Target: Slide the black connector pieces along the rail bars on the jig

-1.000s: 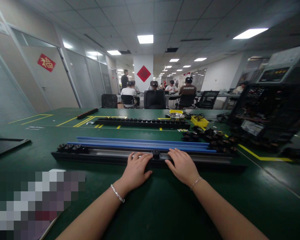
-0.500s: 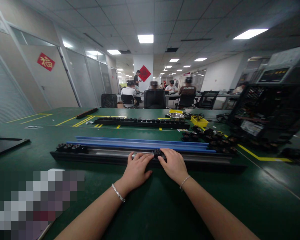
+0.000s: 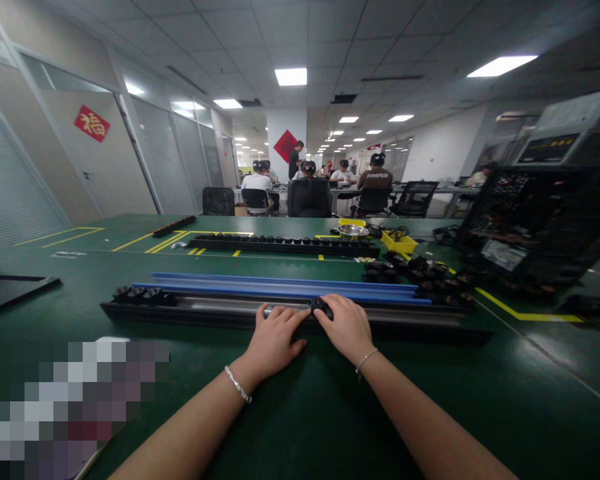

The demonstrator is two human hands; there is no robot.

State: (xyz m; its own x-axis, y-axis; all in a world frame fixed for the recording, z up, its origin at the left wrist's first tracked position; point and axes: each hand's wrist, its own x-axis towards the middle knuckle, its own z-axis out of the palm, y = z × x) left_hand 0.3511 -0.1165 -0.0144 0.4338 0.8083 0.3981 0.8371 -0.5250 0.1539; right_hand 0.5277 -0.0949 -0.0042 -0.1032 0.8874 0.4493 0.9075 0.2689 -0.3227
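A long black rail [image 3: 190, 313] with a silvery channel lies across the green table [image 3: 330, 413] in front of me. Two blue strips [image 3: 260, 285] lie just behind it. My left hand [image 3: 273, 340] rests flat on the rail, fingers spread over its channel. My right hand [image 3: 345, 328] lies beside it, fingertips curled on a small black part [image 3: 320, 305] seated in the rail. Several black parts [image 3: 140, 294] sit at the rail's left end.
A second black rail [image 3: 285, 245] filled with parts lies farther back. Loose black parts [image 3: 420, 277], a yellow tray [image 3: 400, 241] and a metal bowl [image 3: 353, 231] stand at right, by a black crate [image 3: 535, 227]. People sit at desks in the background.
My right hand slid left along the rail toward my left hand and now touches the small black part. The left hand stayed put. A person in the background walked right.
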